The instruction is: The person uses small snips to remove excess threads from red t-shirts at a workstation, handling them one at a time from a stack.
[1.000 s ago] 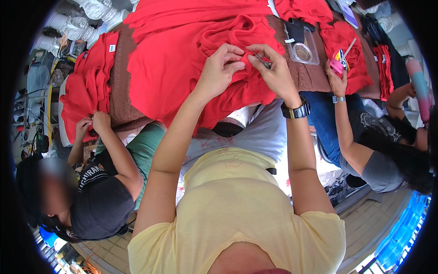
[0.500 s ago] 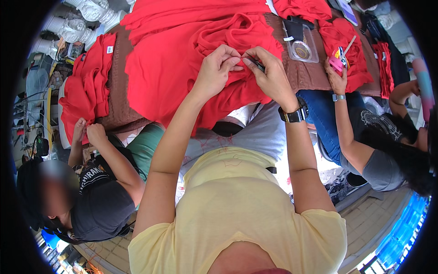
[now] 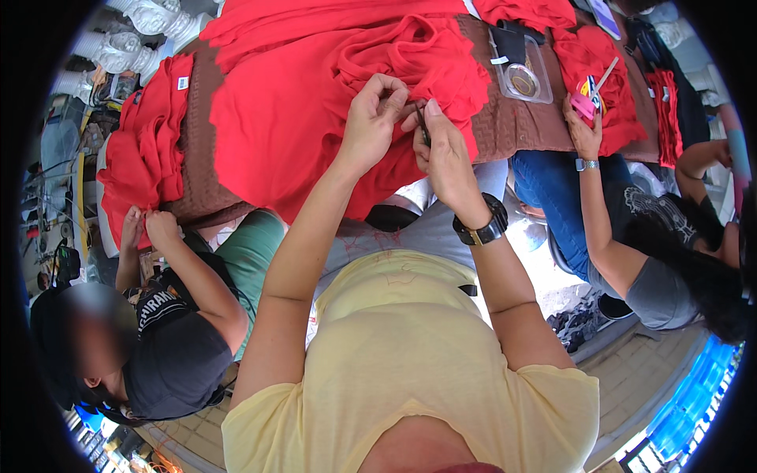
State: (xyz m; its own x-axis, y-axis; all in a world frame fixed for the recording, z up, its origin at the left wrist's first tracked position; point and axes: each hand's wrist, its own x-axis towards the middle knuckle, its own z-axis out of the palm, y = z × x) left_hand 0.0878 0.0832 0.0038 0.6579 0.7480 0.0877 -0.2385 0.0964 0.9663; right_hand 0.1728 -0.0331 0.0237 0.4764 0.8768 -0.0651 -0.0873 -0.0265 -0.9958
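Observation:
A large pile of red fabric lies in folds on the table before me and hangs over its near edge. My left hand is closed in a pinch at the pile, with a bit of the red fabric seemingly between thumb and fingers; the exact spot is too small to make out. Close beside it, my right hand grips small dark thread snips, their tips pointing away from me toward the left fingertips. A dark watch sits on my right wrist.
The table has a brown cover. To the right stands a clear plastic container with a ring-shaped item inside. Co-workers sit on both sides: one pinches red cloth at left, one holds a pink object at right. White ornate columns stand far left.
My right hand has turned and drawn slightly nearer to me, its wrist shifting left, so the thread snips now show more plainly. My left hand stays nearly in place.

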